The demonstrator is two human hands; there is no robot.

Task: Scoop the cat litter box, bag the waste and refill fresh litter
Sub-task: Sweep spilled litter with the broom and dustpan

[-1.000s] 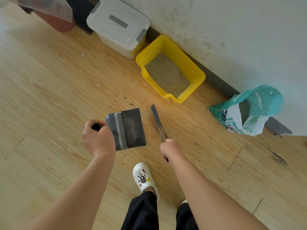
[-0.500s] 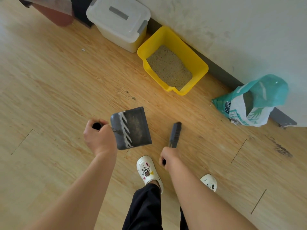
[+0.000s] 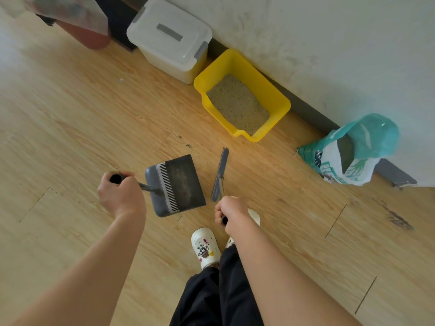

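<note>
A yellow litter box (image 3: 280, 100) holding tan litter stands against the wall. My left hand (image 3: 121, 194) grips the long handle of a grey dustpan (image 3: 176, 184) with a comb edge, held above the wooden floor. My right hand (image 3: 231, 211) grips the handle of a thin grey broom (image 3: 220, 174), whose head is seen edge-on and points toward the box. An open teal and white litter bag (image 3: 353, 151) leans against the wall to the right.
A white lidded storage bin (image 3: 169, 38) sits left of the litter box. A reddish container with a plastic liner (image 3: 82, 27) is at the top left. Small dark crumbs (image 3: 184, 141) lie on the floor before the box. My white shoes (image 3: 204, 248) are below the hands.
The broom head has turned from nearly upright to slanting toward the box. The dustpan has hardly moved relative to the hand. My right foot has drawn back under my right arm.
</note>
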